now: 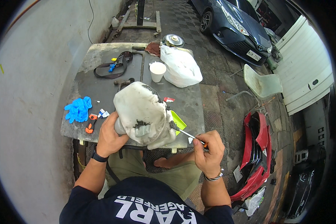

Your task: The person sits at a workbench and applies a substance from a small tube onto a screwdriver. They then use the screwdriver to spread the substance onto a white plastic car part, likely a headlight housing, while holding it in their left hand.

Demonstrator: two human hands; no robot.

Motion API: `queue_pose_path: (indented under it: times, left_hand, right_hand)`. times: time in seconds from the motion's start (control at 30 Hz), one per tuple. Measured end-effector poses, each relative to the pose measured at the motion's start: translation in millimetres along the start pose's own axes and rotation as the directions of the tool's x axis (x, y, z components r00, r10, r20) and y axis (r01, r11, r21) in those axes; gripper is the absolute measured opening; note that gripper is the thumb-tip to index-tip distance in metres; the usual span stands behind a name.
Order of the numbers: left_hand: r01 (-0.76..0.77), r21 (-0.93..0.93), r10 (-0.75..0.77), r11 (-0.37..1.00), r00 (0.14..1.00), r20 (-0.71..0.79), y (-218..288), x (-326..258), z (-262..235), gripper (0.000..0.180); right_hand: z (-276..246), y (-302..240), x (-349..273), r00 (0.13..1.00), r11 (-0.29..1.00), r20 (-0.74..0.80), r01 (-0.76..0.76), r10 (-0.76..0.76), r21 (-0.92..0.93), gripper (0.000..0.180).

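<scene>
A bulky, off-white plastic tank point(142, 110), like a car's fluid reservoir, is tilted up at the table's near edge. Dark smears mark its side and rim. My left hand point(109, 136) grips its left side, the fingers partly hidden behind it. In my right hand point(210, 152) is a screwdriver-like tool point(186, 133) with a thin metal shaft and some orange at its handle. Its dark tip touches the tank's right edge. Behind that edge lies a lime-green tray or scoop point(178, 121), partly covered.
On the grey table point(100, 87) are blue gloves point(78, 109), an orange-black cutter point(90, 123), a strap point(114, 67), a white cup point(157, 71) and a white plastic bag point(180, 67). Right of it stand a chair point(262, 82), a red bumper point(255, 156) and a dark car point(237, 28).
</scene>
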State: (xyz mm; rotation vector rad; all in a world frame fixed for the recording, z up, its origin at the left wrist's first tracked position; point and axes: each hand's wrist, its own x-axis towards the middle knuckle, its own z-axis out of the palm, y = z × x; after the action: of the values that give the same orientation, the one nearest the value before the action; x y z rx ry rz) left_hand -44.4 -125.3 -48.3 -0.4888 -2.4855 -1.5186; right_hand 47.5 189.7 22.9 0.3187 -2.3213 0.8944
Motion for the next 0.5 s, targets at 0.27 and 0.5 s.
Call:
queue_pose_path:
  times: [0.27, 0.5]
  left_hand:
    - [0.011, -0.065, -0.010, 0.998, 1.000, 0.024, -7.0, -2.0, 1.7, 0.058]
    - [0.033, -0.107, -0.029, 0.994, 0.999, 0.040, 0.7, -1.6, 4.5, 0.054]
  right_hand:
    - [-6.8, 2.8, 0.7, 0.993, 0.985, -0.002, -0.117, 0.118, 0.125, 0.009]
    - [4.2, 20.9, 0.1, 0.849, 0.707, 0.318, -0.528, 0.422, 0.471, 0.025]
